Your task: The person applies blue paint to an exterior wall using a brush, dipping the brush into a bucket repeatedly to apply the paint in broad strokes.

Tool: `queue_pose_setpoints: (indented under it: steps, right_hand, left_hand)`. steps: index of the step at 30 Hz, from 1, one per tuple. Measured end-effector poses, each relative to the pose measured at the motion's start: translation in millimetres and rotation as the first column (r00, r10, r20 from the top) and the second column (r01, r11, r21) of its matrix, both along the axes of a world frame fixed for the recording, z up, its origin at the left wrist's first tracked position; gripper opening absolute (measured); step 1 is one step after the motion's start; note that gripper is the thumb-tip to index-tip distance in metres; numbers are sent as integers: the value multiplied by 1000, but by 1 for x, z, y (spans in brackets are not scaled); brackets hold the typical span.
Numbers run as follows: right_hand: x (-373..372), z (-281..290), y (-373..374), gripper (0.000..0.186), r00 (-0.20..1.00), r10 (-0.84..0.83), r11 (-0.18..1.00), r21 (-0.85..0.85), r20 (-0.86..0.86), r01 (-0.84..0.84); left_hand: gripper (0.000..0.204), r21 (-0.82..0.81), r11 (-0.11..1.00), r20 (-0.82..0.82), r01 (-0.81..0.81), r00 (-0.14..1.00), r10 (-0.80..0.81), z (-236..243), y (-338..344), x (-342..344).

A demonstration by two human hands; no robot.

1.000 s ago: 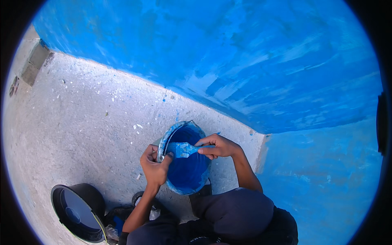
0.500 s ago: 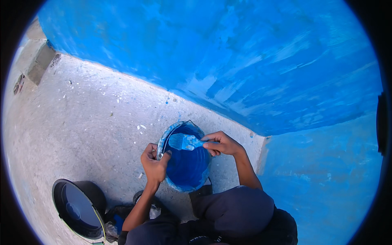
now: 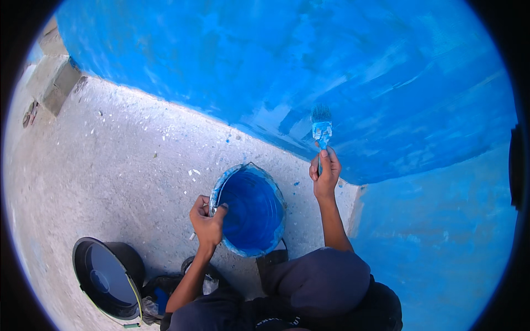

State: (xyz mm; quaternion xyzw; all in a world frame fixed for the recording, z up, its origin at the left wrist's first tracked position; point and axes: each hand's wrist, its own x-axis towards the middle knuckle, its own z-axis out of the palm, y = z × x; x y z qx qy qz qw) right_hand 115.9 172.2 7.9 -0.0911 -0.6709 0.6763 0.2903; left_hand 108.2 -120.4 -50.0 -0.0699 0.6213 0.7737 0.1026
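My left hand (image 3: 208,222) grips the left rim of a paint bucket (image 3: 280,193), thumb inside and fingers outside. Blue paint (image 3: 251,215) coats the bucket's inner wall and bottom. In my right hand (image 3: 327,174) is a flat paintbrush (image 3: 322,129), held by its handle with the bristles pointing up. Its ferrule is smeared with light blue paint. The bristles are in front of the blue wall (image 3: 276,60); whether they touch it I cannot tell. Paler streaks show on the wall near the brush.
A black bucket (image 3: 135,259) with greyish liquid stands at the lower left, beside dark plastic bags (image 3: 157,289). Concrete floor (image 3: 127,165) with white flecks runs along the wall. A concrete block (image 3: 58,83) sits at the far left. Another blue wall (image 3: 430,237) meets the first at right.
My right hand has moved the paintbrush up and right, out from over the bucket to the wall, and turned its bristles upward. My left hand stays on the bucket rim.
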Motion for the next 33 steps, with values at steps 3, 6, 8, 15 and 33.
queue_pose_setpoints:
  steps: [3, 6, 8, 15, 33]
  right_hand:
    - [-8, -2, -1, 37, 988, -130, 988, -75, 86, 137]
    - [-6, -44, 12, 38, 961, -163, 958, -199, 223, 208]
    - [-1, -87, 19, 38, 931, -154, 934, -258, 332, 247]
    - [7, -151, 23, 35, 714, -78, 843, -337, 696, 420]
    - [-5, -75, 1, 39, 916, -202, 876, -353, 347, 327]
  left_hand:
    - [19, -14, 1000, -1, -10, 1000, 10, 0, -1, 2]
    - [19, -9, 1000, -9, -11, 1000, 11, -2, 2, 5]
    - [19, -4, 1000, -11, -19, 1000, 19, -3, 2, 5]
    - [19, 1, 1000, -16, -24, 1000, 24, -1, 3, 8]
    - [20, 17, 999, 0, -35, 999, 35, 0, 5, 7]
